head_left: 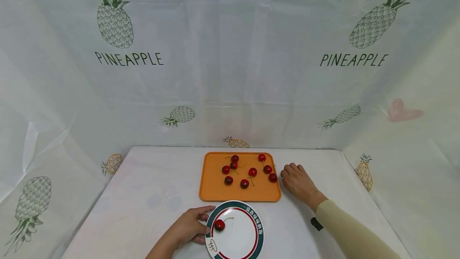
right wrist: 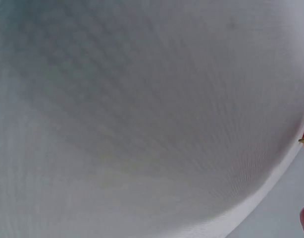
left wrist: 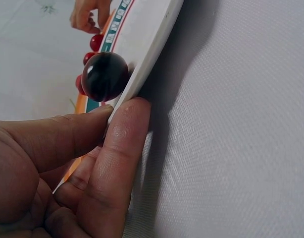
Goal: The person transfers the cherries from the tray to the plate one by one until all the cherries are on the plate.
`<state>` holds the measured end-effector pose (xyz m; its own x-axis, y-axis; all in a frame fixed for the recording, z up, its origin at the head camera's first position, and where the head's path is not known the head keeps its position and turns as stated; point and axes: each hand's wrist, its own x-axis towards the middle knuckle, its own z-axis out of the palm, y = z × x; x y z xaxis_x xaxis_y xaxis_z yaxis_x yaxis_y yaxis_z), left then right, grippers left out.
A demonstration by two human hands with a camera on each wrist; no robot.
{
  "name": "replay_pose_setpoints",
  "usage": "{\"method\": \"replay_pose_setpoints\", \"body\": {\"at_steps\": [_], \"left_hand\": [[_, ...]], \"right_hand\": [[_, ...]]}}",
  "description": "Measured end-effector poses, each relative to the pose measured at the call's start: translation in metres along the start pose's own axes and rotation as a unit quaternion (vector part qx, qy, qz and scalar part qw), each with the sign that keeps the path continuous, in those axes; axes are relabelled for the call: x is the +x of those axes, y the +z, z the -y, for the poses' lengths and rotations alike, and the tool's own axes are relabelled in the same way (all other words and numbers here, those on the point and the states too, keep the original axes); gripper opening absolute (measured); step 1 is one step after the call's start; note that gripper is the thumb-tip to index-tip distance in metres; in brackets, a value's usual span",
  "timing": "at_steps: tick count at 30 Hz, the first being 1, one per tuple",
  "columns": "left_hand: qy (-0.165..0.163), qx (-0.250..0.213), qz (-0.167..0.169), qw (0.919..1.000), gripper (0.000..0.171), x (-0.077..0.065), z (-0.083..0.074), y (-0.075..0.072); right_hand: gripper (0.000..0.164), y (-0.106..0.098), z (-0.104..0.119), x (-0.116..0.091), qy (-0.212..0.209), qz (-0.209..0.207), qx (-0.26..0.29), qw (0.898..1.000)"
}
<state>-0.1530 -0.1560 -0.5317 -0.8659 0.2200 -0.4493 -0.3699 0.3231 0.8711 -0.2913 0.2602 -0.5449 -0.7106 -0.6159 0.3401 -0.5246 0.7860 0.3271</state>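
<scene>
One cherry (head_left: 219,225) lies on the plate (head_left: 235,233), near its left rim, stem attached. Nine more cherries (head_left: 252,172) lie on the orange tray (head_left: 215,193), just beyond the plate; if they are to join the first, the work looks barely begun, with nearly all of it left. The outermost cherry (head_left: 273,177) sits at the tray's right edge, its stem pointing out towards the right hand (head_left: 298,181). That hand's fingers are bent down beside the stem; whether they pinch it, I cannot tell. The left hand (head_left: 188,224) grips the plate's rim between thumb and fingers. All this rests on a white-covered worktop (head_left: 143,195), with a pineapple-printed sheet (head_left: 230,75) behind it.
</scene>
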Motion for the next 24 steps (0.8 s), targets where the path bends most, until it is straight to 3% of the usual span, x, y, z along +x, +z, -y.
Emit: {"method": "replay_pose_setpoints", "body": {"at_steps": [17, 24], "left_hand": [[0.007, -0.006, 0.008, 0.9999, 0.070, 0.0001, 0.0006, -0.0009], [0.003, -0.004, 0.007, 1.0000, 0.070, 0.0010, 0.0011, -0.0016]], "right_hand": [[0.019, 0.0007, 0.0016, 0.0004, -0.014, 0.014, -0.009, 1.000], [0.022, 0.0022, 0.0020, -0.0002, -0.027, -0.010, -0.009, 1.000]]}}
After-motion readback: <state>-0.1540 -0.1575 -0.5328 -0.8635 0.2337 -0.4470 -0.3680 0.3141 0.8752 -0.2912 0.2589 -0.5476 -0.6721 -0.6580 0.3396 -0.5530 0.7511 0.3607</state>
